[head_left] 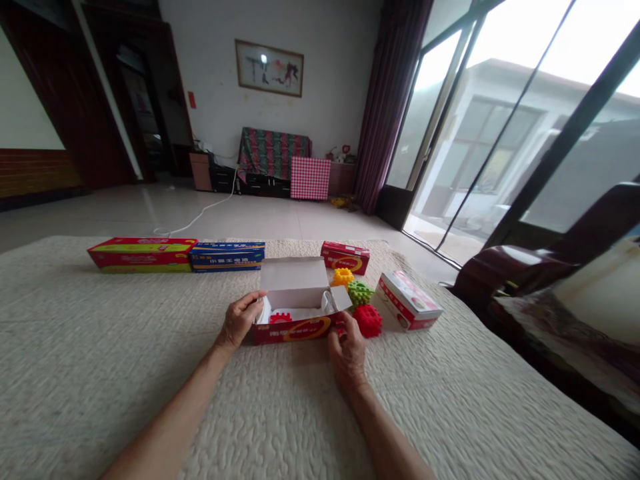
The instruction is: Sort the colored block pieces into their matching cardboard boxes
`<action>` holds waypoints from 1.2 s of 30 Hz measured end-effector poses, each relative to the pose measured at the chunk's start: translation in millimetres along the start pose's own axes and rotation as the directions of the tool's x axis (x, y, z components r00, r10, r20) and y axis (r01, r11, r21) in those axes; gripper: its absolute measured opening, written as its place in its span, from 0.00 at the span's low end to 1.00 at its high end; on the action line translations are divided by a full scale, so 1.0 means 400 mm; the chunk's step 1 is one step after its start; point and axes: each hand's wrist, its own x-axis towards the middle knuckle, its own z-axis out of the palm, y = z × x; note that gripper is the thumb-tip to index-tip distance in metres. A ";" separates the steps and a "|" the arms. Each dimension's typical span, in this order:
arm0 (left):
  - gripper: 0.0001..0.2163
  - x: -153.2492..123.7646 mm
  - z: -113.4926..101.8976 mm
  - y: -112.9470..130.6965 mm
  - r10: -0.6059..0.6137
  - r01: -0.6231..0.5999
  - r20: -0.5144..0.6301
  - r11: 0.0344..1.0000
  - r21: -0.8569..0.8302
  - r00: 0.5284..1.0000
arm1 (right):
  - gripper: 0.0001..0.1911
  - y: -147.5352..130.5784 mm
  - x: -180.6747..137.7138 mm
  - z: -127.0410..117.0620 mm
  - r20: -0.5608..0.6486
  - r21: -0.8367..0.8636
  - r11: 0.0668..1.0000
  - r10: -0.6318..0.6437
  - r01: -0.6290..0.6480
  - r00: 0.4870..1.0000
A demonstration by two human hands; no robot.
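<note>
An open red cardboard box (295,331) sits in front of me, its white-lined lid (294,273) raised at the back. Inside it lie a red toothed plastic block (281,318) and some white wrapping (327,303). My left hand (240,322) pinches the box's left end between thumb and fingers. At the right front corner, my right hand (349,347) is closed on the box, with part of its fingers hidden. Just right of the box are a yellow block (343,277), a green block (359,293) and a red block (369,321) with toothed edges.
A closed red box (346,257) stands behind the blocks, and a white and red box (409,301) to their right. At the far left edge lie a red and green box (145,255) and a blue box (229,257). Everything rests on a quilted beige cover (280,427).
</note>
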 end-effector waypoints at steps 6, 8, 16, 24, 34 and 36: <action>0.20 -0.017 -0.002 -0.004 0.020 -0.021 -0.044 0.999 -0.031 0.999 | 0.18 0.007 0.009 -0.007 -0.030 0.000 1.000 0.007 -0.007 1.000; 0.20 -0.009 -0.006 -0.008 0.017 -0.020 -0.055 0.999 -0.043 0.998 | 0.18 0.004 0.014 -0.005 -0.034 -0.034 0.999 0.015 -0.016 0.999; 0.19 0.001 0.002 -0.008 0.033 -0.033 -0.023 0.999 -0.038 0.999 | 0.08 -0.010 0.016 0.002 -0.004 -0.196 0.981 0.000 -0.001 1.000; 0.19 -0.012 -0.001 -0.018 -0.005 0.005 -0.016 0.999 -0.038 1.000 | 0.12 -0.020 0.002 -0.001 0.081 -0.122 0.992 -0.010 0.020 0.997; 0.15 -0.048 0.003 0.018 0.057 -0.057 -0.015 0.998 0.026 0.998 | 0.09 -0.035 -0.020 -0.027 0.065 0.006 0.998 0.056 -0.056 0.996; 0.14 -0.047 0.002 0.024 0.098 -0.097 -0.027 0.995 0.035 0.995 | 0.10 -0.037 -0.018 -0.028 0.046 0.030 0.998 0.049 -0.050 0.998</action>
